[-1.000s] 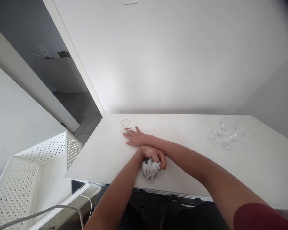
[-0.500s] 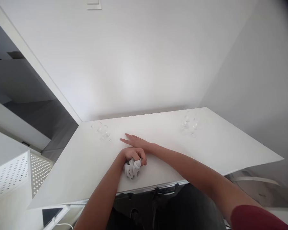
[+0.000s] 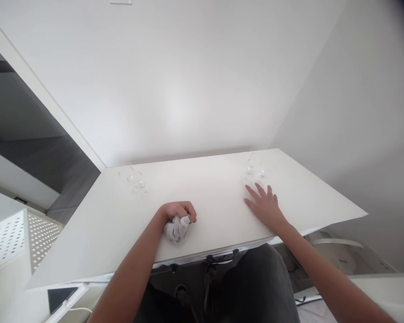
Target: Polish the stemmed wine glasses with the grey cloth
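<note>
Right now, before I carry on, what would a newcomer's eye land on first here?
Probably the left hand, closed on a crumpled pale cloth near the front edge of the white table. Next, the right hand, spread open just in front of the right-hand glasses. The left-hand glasses, faint and clear, stand out less near the table's back left corner.
</note>
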Demonstrator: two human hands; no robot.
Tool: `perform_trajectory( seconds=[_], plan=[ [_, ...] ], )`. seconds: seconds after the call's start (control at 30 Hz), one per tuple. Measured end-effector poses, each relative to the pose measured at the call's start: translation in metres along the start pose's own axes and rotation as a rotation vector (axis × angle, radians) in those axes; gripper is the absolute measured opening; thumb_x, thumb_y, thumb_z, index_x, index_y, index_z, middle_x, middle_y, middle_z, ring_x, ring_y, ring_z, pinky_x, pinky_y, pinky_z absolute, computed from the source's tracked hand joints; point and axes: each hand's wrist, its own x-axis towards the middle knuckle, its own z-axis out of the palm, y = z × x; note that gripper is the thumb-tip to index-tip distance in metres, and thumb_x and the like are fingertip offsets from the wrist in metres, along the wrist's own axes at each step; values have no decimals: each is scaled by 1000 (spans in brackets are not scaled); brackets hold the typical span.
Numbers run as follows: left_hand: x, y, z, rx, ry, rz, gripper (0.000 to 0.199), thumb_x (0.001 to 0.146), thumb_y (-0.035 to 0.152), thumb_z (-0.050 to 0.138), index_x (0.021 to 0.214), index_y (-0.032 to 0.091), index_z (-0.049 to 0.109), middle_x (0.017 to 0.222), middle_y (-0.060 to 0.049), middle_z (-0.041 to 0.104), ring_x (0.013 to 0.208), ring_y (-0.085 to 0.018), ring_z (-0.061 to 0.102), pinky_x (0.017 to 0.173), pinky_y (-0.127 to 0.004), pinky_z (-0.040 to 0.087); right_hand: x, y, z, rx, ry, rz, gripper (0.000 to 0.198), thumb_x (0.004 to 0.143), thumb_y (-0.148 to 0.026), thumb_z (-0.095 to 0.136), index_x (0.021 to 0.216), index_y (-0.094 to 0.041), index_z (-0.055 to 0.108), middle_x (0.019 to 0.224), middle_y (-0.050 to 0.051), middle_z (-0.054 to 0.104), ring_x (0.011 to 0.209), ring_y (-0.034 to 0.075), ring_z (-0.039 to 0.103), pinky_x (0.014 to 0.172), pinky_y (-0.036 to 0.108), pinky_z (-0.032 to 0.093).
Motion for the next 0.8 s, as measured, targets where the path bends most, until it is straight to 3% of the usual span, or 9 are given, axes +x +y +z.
perform_trajectory(
  seconds=[0.17, 0.3, 0.47, 0.63, 0.8],
  plan=[
    [-1, -2, 1, 2, 26, 3, 8, 52, 21, 62, 55, 14, 64, 48, -2, 40, 51, -12, 29, 46, -27, 22, 31, -9, 10, -14, -83, 88, 73, 98, -69, 20, 163, -36, 18, 169, 9, 19, 151, 49, 12, 112, 71, 25],
    [-1, -6, -2, -14, -6, 33, 10, 54, 20, 62, 59, 13, 64, 50, -2, 42, 51, -12, 31, 46, -27, 24, 51, -20, 12, -5, -181, 161, 76, 96, -72, 11, 162, -37, 18, 169, 9, 18, 150, 49, 13, 106, 80, 22],
    [1, -9, -6, -34, -61, 66, 11, 56, 18, 61, 63, 12, 66, 53, -2, 46, 52, -12, 35, 47, -27, 27, 53, -28, 7, 1, -207, 178, 74, 96, -71, 8, 162, -37, 20, 170, 6, 17, 152, 47, 13, 105, 83, 20],
    [0, -8, -4, -50, -66, 72, 11, 56, 18, 62, 63, 11, 67, 53, -2, 47, 52, -13, 39, 46, -26, 30, 42, -41, 7, -29, -216, 43, 71, 98, -67, 10, 162, -37, 20, 170, 5, 18, 151, 47, 16, 106, 82, 21],
    [-3, -3, 0, -54, -76, 66, 8, 58, 18, 64, 61, 12, 66, 53, -2, 47, 49, -12, 38, 44, -27, 28, 42, -82, 8, -22, -249, -188, 68, 100, -64, 12, 163, -37, 17, 170, 3, 18, 153, 45, 16, 109, 81, 19]
  ],
)
